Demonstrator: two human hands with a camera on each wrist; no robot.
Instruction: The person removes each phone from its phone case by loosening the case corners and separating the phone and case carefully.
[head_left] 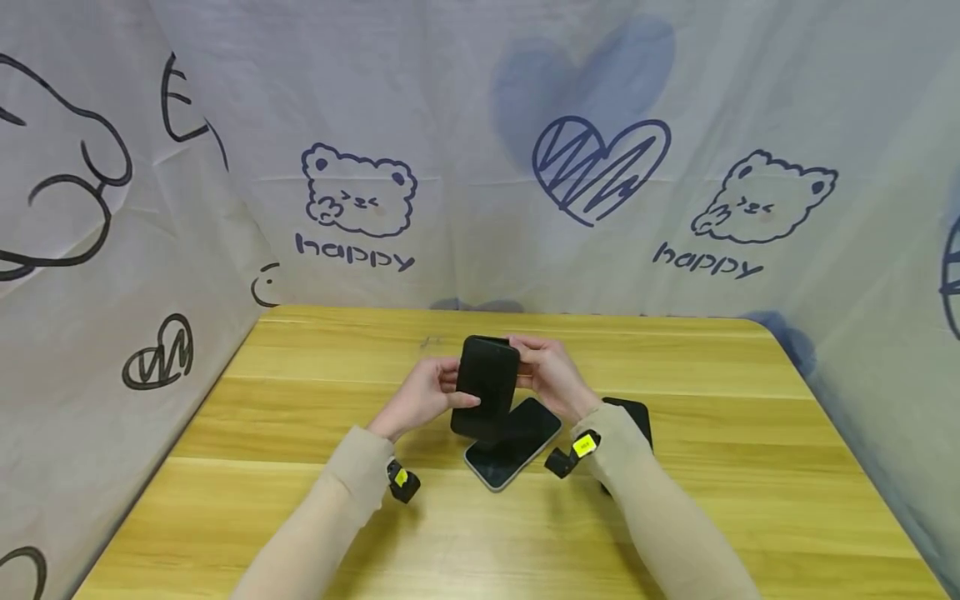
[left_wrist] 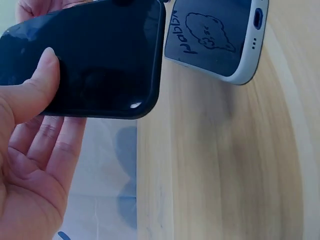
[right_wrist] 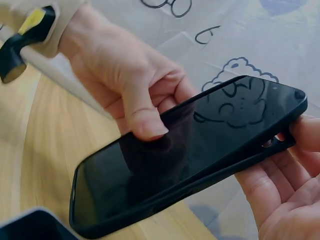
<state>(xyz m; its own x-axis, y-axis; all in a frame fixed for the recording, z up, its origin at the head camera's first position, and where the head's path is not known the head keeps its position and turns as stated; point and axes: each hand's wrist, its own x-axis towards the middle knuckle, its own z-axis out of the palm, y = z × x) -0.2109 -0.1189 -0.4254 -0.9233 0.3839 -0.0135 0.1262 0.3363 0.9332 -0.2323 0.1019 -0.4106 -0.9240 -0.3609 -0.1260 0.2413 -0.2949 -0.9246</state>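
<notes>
Two hands at work on a phone [head_left: 487, 379], held above a wooden table [head_left: 187, 517]. The left hand [head_left: 423, 396] grips the phone's side, thumb flat on the dark screen and fingers behind. The right hand [head_left: 551, 375] pinches the case [right_wrist: 200, 184] at the phone's far end; there, as the right-wrist view shows, phone and case stand apart in a narrow wedge, while at the near end they meet. No brand or lettering can be read on the phone.

Below the phone lies a pale-rimmed phone [head_left: 513, 444], flat on the table; the left-wrist view shows a bear and the word "happy", mirrored, in its screen. Right of the phone, a black slab [head_left: 636, 414] is partly hidden by the right sleeve [head_left: 630, 458]. Wrist cameras flank the phone, bearing yellow labels [head_left: 584, 446] with print too small to read. Beyond the phone hangs a white curtain [head_left: 480, 208], printed with a scribbled heart [head_left: 600, 171] and two bears [head_left: 360, 192], each captioned "happy".
</notes>
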